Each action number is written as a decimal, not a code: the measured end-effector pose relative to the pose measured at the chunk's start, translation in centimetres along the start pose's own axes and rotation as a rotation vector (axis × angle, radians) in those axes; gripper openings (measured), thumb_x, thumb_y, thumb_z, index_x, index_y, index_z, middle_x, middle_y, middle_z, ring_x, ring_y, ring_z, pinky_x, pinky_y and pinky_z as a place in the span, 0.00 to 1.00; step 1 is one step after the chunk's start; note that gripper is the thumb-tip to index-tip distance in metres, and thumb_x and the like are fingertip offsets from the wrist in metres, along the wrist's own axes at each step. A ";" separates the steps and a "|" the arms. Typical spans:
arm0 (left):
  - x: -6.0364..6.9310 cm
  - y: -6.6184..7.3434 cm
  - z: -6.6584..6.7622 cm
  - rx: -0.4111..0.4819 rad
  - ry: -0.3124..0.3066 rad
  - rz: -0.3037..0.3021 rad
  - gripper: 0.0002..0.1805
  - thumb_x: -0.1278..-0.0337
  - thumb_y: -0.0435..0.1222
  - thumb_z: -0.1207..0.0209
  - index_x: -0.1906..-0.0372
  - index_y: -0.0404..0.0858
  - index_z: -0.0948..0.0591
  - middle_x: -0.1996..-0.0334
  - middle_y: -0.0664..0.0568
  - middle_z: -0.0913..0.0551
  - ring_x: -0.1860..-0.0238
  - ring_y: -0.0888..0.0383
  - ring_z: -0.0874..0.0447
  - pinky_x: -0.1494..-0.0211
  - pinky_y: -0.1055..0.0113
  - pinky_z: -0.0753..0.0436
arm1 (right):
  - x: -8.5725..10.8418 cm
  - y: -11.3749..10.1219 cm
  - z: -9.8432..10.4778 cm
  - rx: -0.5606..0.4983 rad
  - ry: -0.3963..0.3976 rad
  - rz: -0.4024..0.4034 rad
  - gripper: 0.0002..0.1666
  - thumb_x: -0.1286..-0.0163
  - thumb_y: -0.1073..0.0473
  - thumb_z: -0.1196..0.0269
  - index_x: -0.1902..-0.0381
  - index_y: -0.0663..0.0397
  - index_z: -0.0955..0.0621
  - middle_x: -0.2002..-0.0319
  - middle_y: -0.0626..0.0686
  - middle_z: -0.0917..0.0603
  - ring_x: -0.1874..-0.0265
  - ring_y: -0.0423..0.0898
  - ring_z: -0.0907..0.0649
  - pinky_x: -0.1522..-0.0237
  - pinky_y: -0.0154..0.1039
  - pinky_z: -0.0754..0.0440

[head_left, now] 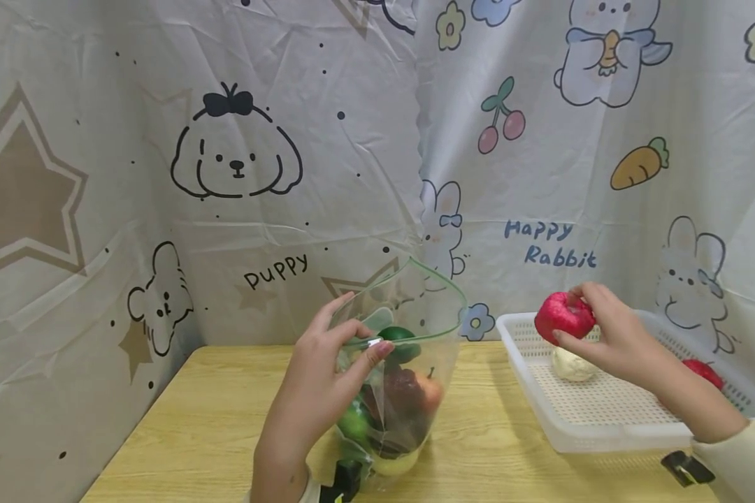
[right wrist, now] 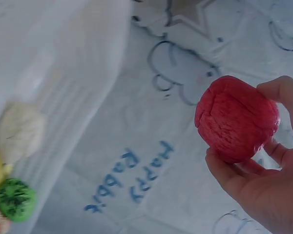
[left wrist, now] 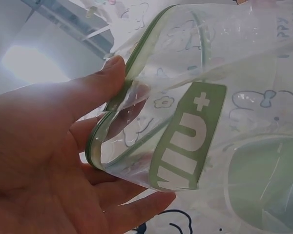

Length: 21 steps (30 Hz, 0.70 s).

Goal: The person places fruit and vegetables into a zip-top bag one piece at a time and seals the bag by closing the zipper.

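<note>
My left hand pinches the green-edged rim of a clear zip bag standing on the table; its mouth gapes. Through the plastic I see a dark green fruit, a dark reddish one, an orange-red one with a stem and a bright green one. To the right, my right hand grips a red apple between thumb and fingers, above a white basket's left end. In the right wrist view, the apple has a wrinkled, shiny skin.
The white perforated basket stands on the wooden table at the right. Inside lie a cream-coloured lump and another red item. The right wrist view adds a green piece and something yellow. A printed curtain rises behind.
</note>
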State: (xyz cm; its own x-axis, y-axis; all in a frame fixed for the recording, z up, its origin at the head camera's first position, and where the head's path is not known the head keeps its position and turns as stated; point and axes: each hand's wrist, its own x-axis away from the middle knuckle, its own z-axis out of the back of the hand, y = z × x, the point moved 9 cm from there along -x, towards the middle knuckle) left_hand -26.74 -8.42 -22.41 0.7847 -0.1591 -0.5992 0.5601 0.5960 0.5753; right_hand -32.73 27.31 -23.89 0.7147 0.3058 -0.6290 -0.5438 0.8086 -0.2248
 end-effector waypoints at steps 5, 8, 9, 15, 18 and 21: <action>0.1 -0.3 -0.1 0.010 -0.026 0.033 0.14 0.39 0.54 0.33 0.67 0.48 0.16 0.24 0.46 0.37 0.29 0.35 0.33 0.33 0.36 0.28 | -2.3 -4.6 1.9 -0.025 0.098 0.096 0.33 0.48 0.65 0.22 0.47 0.61 0.26 0.52 0.58 0.20 0.56 0.52 0.20 0.61 0.17 0.25; 0.0 -0.2 -0.3 0.023 -0.044 0.044 0.14 0.40 0.55 0.33 0.68 0.50 0.16 0.24 0.47 0.38 0.28 0.35 0.34 0.34 0.34 0.29 | -3.7 -7.5 3.0 -0.066 0.133 0.119 0.33 0.47 0.66 0.23 0.47 0.61 0.27 0.48 0.59 0.21 0.50 0.55 0.19 0.54 0.11 0.32; 0.0 -0.2 -0.3 0.027 -0.048 0.048 0.13 0.39 0.55 0.33 0.68 0.51 0.17 0.23 0.47 0.39 0.27 0.34 0.37 0.33 0.33 0.30 | -4.1 -8.4 3.3 -0.081 0.140 0.124 0.33 0.46 0.66 0.23 0.46 0.61 0.27 0.46 0.59 0.21 0.49 0.56 0.20 0.53 0.11 0.33; -0.2 -0.1 -0.4 0.034 -0.060 0.064 0.12 0.39 0.53 0.32 0.68 0.52 0.17 0.23 0.47 0.39 0.26 0.35 0.38 0.33 0.33 0.31 | -6.0 -13.5 4.0 -0.138 0.136 0.176 0.32 0.44 0.65 0.23 0.45 0.59 0.27 0.43 0.57 0.20 0.46 0.53 0.19 0.52 0.18 0.23; -0.2 -0.1 -0.3 0.026 -0.056 0.062 0.12 0.40 0.53 0.32 0.68 0.52 0.17 0.24 0.47 0.38 0.26 0.36 0.38 0.33 0.34 0.29 | -6.5 -15.2 3.3 -0.172 0.115 0.211 0.32 0.43 0.64 0.23 0.44 0.58 0.26 0.43 0.55 0.20 0.47 0.51 0.18 0.56 0.30 0.15; -0.2 -0.1 -0.2 0.020 -0.055 0.062 0.12 0.40 0.53 0.31 0.68 0.52 0.17 0.24 0.46 0.38 0.26 0.37 0.37 0.33 0.35 0.29 | -7.0 -16.4 2.3 -0.215 0.090 0.236 0.32 0.43 0.63 0.23 0.44 0.57 0.26 0.42 0.55 0.20 0.47 0.50 0.18 0.60 0.37 0.12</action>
State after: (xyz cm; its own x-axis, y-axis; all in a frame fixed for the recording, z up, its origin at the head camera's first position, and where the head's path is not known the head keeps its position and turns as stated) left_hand -27.02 -8.33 -22.43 0.8311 -0.1658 -0.5308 0.5149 0.5900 0.6219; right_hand -27.75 13.10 -14.08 0.5220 0.4187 -0.7431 -0.7766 0.5936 -0.2110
